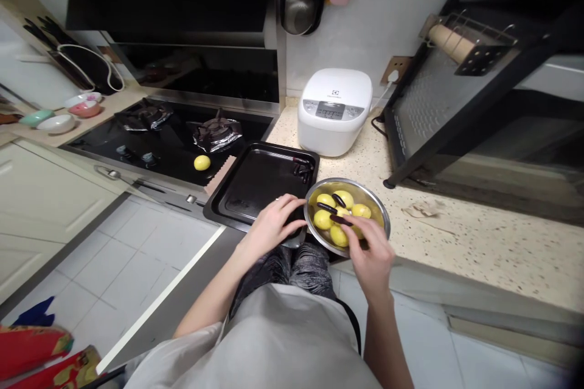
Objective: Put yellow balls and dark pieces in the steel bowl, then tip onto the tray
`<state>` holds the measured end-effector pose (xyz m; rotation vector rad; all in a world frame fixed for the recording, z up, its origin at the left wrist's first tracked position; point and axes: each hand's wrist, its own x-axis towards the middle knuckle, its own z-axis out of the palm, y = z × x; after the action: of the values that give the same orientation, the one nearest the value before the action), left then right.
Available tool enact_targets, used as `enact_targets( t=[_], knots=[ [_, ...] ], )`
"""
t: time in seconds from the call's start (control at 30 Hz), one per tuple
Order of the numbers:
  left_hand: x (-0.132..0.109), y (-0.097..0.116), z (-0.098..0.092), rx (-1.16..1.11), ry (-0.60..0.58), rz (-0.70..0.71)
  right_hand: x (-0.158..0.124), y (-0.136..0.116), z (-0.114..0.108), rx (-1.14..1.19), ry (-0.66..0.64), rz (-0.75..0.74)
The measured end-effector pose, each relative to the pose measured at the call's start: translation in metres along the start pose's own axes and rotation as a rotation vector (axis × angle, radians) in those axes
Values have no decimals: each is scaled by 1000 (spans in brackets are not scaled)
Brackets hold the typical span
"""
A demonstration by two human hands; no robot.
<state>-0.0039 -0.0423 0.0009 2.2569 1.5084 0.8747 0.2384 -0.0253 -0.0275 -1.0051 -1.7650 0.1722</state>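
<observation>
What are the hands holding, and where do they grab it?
The right hand pinches a dark stick by one end, inside the metal bowl. The left hand rests on the black tray's rim; no clear grip.

Wear, as seen from the head camera:

- Top: pale grey-white, plain and loose, with soft folds. It sits below and between both hands.
- Left sleeve: short and wide. The hem ends well back from the left hand (274,225), and the forearm beyond it is bare.
- Right arm: uncovered all the way down from the right hand (371,252).
- Strap: thin and black, running down the top just inside the right forearm.
- Legwear: dark, marbled grey on black, showing just below the hands.
</observation>
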Motion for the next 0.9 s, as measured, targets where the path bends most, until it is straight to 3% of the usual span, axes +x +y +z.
enact_targets(
  t=[0.17,0.27,0.33,0.5,0.67,0.9],
  knots=[
    [-10,-69,-20,331,139,-203,1,32,-8,-143,181,117],
    [-17,-105,-27,460,225,-349,3,40,-6,-66,182,171],
    [-21,-118,-34,504,218,-437,3,40,-4,12,172,190],
    [-23,-123,-51,504,96,-555,3,37,2,88,198,241],
    [-22,-126,-56,466,135,-529,3,38,3,124,187,236],
    [-34,-147,-61,456,163,-471,6,33,9,141,120,171]
  ],
)
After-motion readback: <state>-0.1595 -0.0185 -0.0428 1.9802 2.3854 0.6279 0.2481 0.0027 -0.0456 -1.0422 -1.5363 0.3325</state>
